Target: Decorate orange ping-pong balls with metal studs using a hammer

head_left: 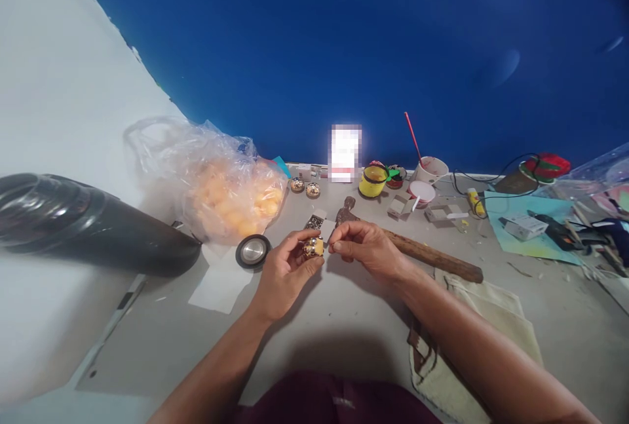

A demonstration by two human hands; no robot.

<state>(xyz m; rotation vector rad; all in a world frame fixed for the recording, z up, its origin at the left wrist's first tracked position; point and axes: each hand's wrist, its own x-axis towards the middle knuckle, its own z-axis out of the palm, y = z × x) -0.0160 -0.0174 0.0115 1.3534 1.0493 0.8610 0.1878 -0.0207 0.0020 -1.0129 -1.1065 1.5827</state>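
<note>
My left hand [285,270] grips a small round yellow ball with shiny gold trim [314,248] between thumb and fingers. My right hand [366,247] is pinched closed just right of the ball, fingertips touching it; what it pinches is too small to make out. Both hands hover over the grey tabletop [319,326]. A small tray of tiny shiny pieces [314,221] lies just behind the hands. Two finished gold-trimmed balls [304,187] sit further back.
A clear plastic bag of orange balls [230,194] stands at left beside a black cylinder [88,224]. A tape roll [253,251], a wooden stick [432,257], a yellow cup [373,181], white cups [427,178], cloth [481,332] and tools at right crowd the surface.
</note>
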